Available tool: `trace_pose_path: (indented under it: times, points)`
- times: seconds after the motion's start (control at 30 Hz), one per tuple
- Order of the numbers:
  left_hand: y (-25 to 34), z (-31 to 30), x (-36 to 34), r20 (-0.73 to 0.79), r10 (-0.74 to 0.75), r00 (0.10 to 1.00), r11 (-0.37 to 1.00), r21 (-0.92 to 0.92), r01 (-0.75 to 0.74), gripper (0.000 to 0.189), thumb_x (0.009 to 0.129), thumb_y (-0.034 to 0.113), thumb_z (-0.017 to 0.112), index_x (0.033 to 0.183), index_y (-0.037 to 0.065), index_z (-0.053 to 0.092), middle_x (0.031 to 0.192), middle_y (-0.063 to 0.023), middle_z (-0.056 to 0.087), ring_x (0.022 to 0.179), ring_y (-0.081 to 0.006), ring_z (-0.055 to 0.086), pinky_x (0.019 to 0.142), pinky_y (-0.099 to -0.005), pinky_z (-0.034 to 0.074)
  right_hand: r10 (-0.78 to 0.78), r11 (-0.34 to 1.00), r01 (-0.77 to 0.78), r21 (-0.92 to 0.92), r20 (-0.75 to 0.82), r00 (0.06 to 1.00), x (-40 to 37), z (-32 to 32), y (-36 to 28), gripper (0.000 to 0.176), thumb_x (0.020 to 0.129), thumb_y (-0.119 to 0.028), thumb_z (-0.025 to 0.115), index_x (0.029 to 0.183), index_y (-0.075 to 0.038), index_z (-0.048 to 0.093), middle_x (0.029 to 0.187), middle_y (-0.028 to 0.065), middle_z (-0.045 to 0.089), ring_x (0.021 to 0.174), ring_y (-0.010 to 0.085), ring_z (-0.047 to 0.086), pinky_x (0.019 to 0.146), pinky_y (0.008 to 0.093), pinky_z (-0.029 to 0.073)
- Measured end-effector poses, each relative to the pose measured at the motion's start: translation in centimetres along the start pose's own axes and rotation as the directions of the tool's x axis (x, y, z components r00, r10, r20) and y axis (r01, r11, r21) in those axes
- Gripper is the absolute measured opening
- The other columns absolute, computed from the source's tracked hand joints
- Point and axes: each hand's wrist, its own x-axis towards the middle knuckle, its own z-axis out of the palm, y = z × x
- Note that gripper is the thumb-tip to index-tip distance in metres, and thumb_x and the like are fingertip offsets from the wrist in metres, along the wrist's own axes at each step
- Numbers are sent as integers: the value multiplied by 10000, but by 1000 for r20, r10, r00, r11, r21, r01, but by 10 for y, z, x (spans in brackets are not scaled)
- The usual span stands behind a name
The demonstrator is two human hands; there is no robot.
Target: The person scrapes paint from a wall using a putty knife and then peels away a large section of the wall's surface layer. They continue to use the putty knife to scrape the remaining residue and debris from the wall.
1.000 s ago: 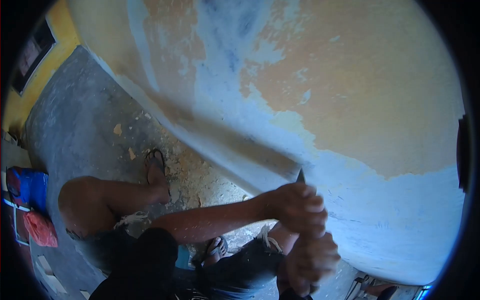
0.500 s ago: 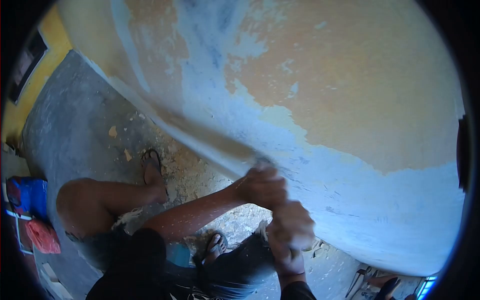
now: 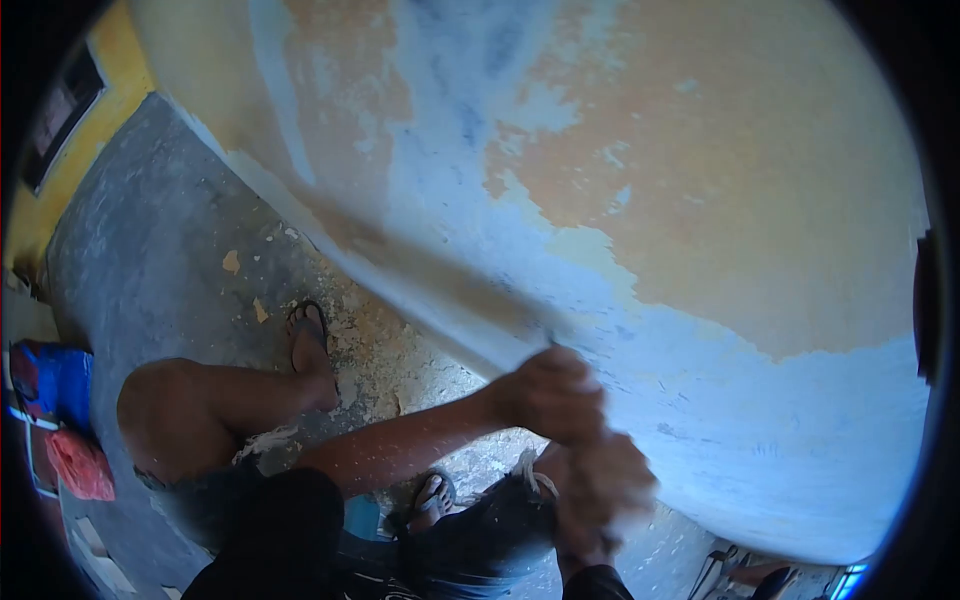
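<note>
Both of my hands are wrapped round a tool's handle, low against the wall (image 3: 700,380), whose tan paint gives way to a pale scraped band. My left hand (image 3: 556,392) is nearer the tool's head, by the wall surface. Just below and to the right, my right hand (image 3: 608,485) grips the same handle and is smeared by motion. A small dark part of the tool (image 3: 550,338) shows past my left hand; the rest is hidden or blurred. Paint flakes (image 3: 380,350) lie on the floor under my arms.
My sandalled feet (image 3: 308,335) (image 3: 434,492) rest on the grey floor (image 3: 170,230). At the left are a blue container (image 3: 65,385) and a red plastic bag (image 3: 80,465). Another person's foot (image 3: 775,580) shows at the bottom right. A yellow wall (image 3: 120,60) stands at the upper left.
Both hands have moved a little right and down in the view with the tool. The wall's paint edge has also shifted right in the picture.
</note>
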Motion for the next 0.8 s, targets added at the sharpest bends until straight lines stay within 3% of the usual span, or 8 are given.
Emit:
trace_pose_path:
  times: [0.03, 0.1, 0.17, 0.4, 0.5, 0.6, 0.7, 0.8]
  points:
    - [1, 0, 23, 36, 75, 996, 997, 6, -76, 301, 825, 289, 612, 622, 204, 407, 651, 58, 418, 656, -133, 478, 663, -333, 365, -394, 839, 394, 375, -82, 916, 1, -1, 12, 285, 633, 44, 575, 487, -108, 383, 448, -46, 394, 344, 67, 351, 363, 235, 242]
    - [2, 7, 36, 52, 141, 989, 989, 29, -142, 291, 815, 265, 607, 623, 206, 396, 651, 60, 406, 676, -136, 472, 661, -335, 362, -414, 883, 421, 206, -78, 907, -15, -16, 18, 319, 604, 52, 570, 459, -117, 343, 421, -58, 338, 315, 89, 316, 361, 242, 234]
    - [-5, 6, 7, 84, 106, 991, 992, 52, -111, 286, 811, 261, 607, 623, 207, 399, 654, 61, 417, 681, -135, 477, 660, -337, 359, -64, 997, 66, -27, 79, 995, -30, -27, 14, 294, 672, -15, 587, 505, -145, 383, 488, -52, 400, 427, 58, 412, 444, 222, 315]
    - [11, 6, 26, 33, 120, 992, 993, 3, -120, 303, 797, 254, 630, 615, 216, 392, 672, 67, 431, 679, -108, 494, 642, -276, 365, -389, 890, 337, 307, 126, 913, -17, -29, 13, 318, 748, -147, 606, 527, -154, 377, 490, -50, 451, 335, 57, 333, 357, 275, 274]
    - [4, 12, 20, 53, 129, 990, 991, 26, -131, 310, 806, 270, 618, 610, 226, 382, 655, 69, 405, 668, -100, 479, 651, -285, 346, -414, 905, 402, 140, 70, 908, -25, -34, 14, 286, 748, -162, 616, 534, -139, 428, 514, -39, 505, 368, 71, 415, 380, 265, 328]
    - [-2, -2, -16, 158, -19, 987, 997, 83, 6, 295, 797, 268, 625, 609, 225, 402, 640, 62, 400, 661, -111, 463, 646, -306, 332, 460, 815, -383, -435, 86, 884, -36, -32, -5, 179, 740, -162, 638, 586, -129, 553, 613, -23, 594, 524, 63, 568, 479, 191, 426]
    - [8, -6, -6, 119, 18, 993, 998, 53, -24, 269, 782, 247, 630, 616, 218, 420, 655, 61, 423, 687, -119, 485, 655, -305, 348, -179, 978, 159, 137, 142, 974, -24, -21, 18, 283, 760, -94, 607, 532, -164, 455, 523, -63, 503, 428, 36, 466, 418, 186, 344]
    - [7, 9, 8, 86, 104, 991, 994, 9, -105, 223, 790, 218, 607, 668, 227, 421, 709, 69, 462, 731, -115, 512, 675, -282, 364, -460, 859, 453, 239, -29, 888, -15, -8, 28, 386, 766, -70, 597, 482, -175, 358, 380, -78, 327, 302, 63, 333, 390, 208, 295]
